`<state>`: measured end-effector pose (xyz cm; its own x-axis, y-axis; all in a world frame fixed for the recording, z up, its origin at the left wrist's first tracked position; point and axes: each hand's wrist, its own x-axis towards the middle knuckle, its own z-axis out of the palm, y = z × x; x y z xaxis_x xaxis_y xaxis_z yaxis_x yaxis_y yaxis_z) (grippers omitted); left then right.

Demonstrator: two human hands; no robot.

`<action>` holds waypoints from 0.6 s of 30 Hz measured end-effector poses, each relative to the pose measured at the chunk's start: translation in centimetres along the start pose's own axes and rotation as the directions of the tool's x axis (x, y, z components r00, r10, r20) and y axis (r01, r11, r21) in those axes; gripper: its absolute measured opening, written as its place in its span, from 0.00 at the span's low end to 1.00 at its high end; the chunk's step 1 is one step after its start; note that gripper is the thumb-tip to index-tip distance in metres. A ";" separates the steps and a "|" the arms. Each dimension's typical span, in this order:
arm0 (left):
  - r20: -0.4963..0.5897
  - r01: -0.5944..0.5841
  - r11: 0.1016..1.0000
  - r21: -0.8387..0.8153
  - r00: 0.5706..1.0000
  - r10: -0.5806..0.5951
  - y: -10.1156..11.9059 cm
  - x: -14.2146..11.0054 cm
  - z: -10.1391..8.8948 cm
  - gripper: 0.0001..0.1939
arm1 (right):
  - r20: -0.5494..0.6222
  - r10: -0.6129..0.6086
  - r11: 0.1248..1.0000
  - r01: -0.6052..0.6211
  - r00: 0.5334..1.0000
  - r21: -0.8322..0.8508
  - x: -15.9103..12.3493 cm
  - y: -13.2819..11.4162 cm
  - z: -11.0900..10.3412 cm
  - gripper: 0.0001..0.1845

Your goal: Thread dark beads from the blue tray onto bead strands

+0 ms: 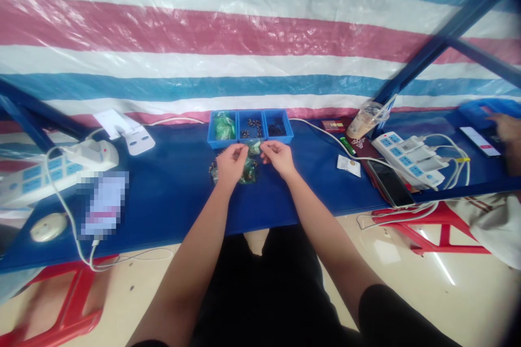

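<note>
A small clear greenish plastic bag (254, 148) is stretched between my two hands above the blue table. My left hand (232, 164) pinches its left edge, and my right hand (278, 156) pinches the right edge. Underneath lies a small pile of similar bags (249, 173) with dark bits in them, partly covered by my left hand. Just beyond my hands stand three joined blue bins. Green plastic bags (224, 127) fill the left one. Small dark and shiny pieces (254, 126) are in the middle bin, and small black pieces (277, 129) in the right one.
To the left are a power strip (52, 171), a phone (103, 203) on a cable and a white stand (126, 131). To the right are a drink cup (364, 121), a white packet (349, 165), a dark phone (391, 183) and another power strip (407, 160). Another person's hand (507, 129) shows far right.
</note>
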<state>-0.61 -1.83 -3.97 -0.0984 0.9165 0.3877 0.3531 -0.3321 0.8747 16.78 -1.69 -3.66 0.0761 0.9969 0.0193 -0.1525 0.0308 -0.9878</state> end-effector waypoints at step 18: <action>-0.016 -0.021 0.998 -0.067 1.000 0.020 -0.1 -0.1 0.2 0.17 | -0.015 -0.070 0.997 0.070 0.997 -0.014 0.2 0.3 0.1 0.24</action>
<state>-0.48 -1.90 -4.16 -0.1064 0.9058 0.4101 0.2921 -0.3658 0.8837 16.69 -1.46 -3.93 0.1014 0.9911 0.0865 -0.1335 0.0997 -0.9860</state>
